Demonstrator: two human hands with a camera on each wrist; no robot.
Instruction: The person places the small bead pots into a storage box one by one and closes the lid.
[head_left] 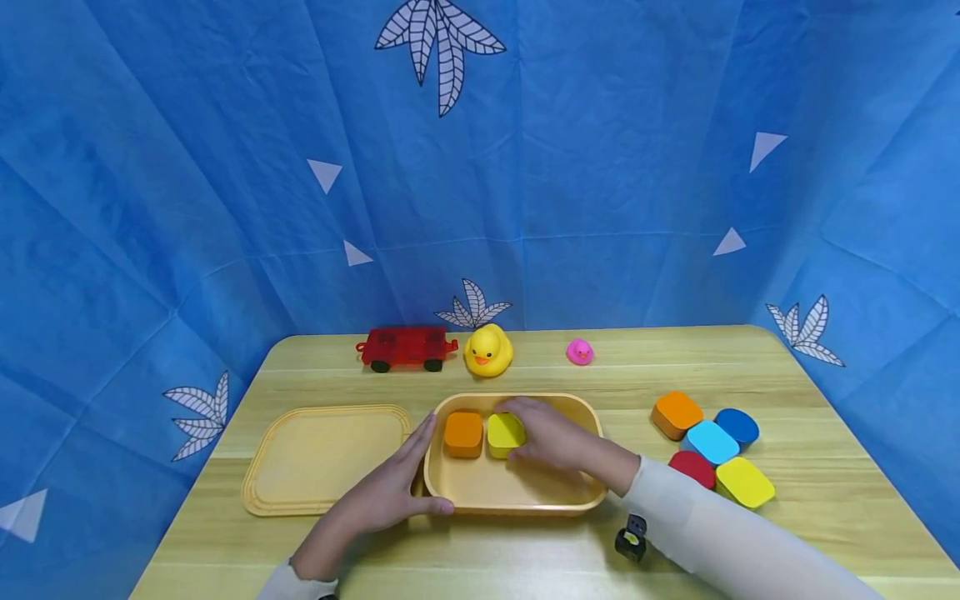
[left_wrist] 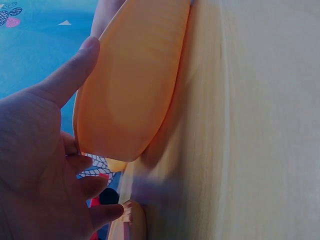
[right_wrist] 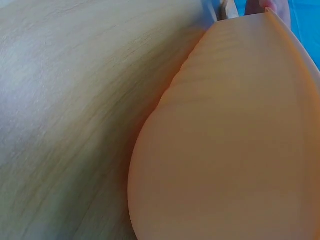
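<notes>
An orange-yellow plastic box [head_left: 517, 498] stands in the middle of the table. Inside it, an orange block [head_left: 463, 434] sits on the left, with a yellow block [head_left: 504, 436] beside it. My right hand [head_left: 551, 433] reaches into the box and grips the yellow block between thumb and fingers. At the box's left end lies my left hand [head_left: 386, 492], fingers fairly straight along the end wall and thumb at the front. The left wrist view shows that thumb [left_wrist: 75, 70] touching the rim. Only the box's outer wall [right_wrist: 225, 140] fills most of the right wrist view.
A matching lid [head_left: 330, 458] lies to the left. Along the back stand a red toy wagon [head_left: 405, 346], a yellow rubber duck [head_left: 489, 352] and a small pink duck [head_left: 580, 352]. Several coloured blocks, among them a light blue block [head_left: 710, 442], cluster at the right.
</notes>
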